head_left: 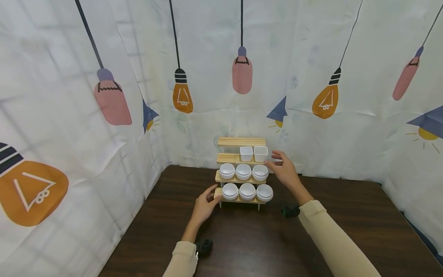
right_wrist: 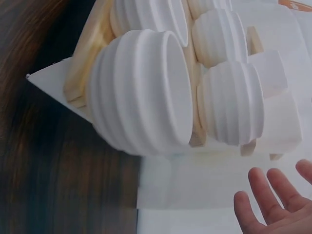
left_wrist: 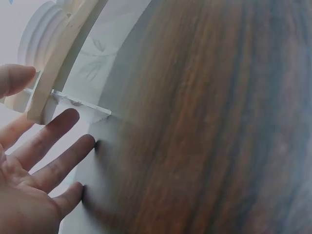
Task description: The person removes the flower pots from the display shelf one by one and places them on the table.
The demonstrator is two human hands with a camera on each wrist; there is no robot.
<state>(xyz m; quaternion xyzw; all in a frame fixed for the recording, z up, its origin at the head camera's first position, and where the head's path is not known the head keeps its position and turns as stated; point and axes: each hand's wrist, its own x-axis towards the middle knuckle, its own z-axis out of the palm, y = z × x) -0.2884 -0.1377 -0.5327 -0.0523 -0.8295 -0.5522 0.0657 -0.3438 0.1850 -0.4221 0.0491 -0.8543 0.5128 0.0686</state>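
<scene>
Both of my hands are loose and hold nothing. My left hand [head_left: 204, 206] is at the left end of the bottom step of the little wooden shelf [head_left: 241, 141], with the fingers [left_wrist: 53, 131] spread out and straight; the thumb seems to touch the wood, but I cannot tell for sure. My right hand [head_left: 284, 169] is up in the air by the right side of the shelf, near the second step from the top, and its fingers [right_wrist: 265, 192] are straight too. The shelf stands like small stairs on the dark brown table [head_left: 346, 215], close to the back wall. Two white square cups [head_left: 253, 153] sit side by side on the second step from the top. Three round white bowls [head_left: 243, 171] sit in a row on the next step down, and three more round bowls [head_left: 247, 191] sit on the bottom step. From my right wrist the round bowls look big and have ridges on their sides. A white cloth with light bulbs [head_left: 182, 92] drawn on it hangs all around the table.
</scene>
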